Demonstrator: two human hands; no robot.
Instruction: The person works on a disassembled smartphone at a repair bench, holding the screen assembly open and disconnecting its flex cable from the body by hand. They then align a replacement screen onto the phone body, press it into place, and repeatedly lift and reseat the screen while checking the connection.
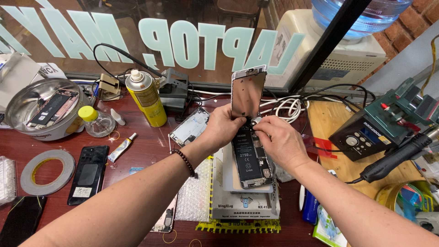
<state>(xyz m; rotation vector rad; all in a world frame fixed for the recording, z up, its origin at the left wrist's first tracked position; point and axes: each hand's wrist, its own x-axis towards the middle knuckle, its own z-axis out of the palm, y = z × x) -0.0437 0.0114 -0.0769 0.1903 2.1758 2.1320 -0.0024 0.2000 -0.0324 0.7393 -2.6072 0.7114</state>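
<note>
A: What are the hands doing?
B: Left hand (222,126) grips the raised screen (247,91); right hand (280,142) pinches at the hinge end of the open phone (249,160).
A: Where?
B: On a grey pad (228,176), on a cluttered red-brown bench (146,146) by a window.

We count 2 hands: left hand (224,126) and right hand (281,142), both on 1 opened phone (249,158), its 1 screen panel (247,91) lifted upright. Other phones/parts approx.: 1 black phone (88,174) lying flat, 1 dark phone (20,219) at the bottom-left corner, 1 bare housing (190,126). Also 1 yellow spray can (146,98), 1 small bottle w/ yellow cap (97,121), 1 glue tube (121,147), 1 tape roll (47,171), 1 metal bowl (43,107), 1 hot-air handle (395,158), 1 water jug (361,13).
</note>
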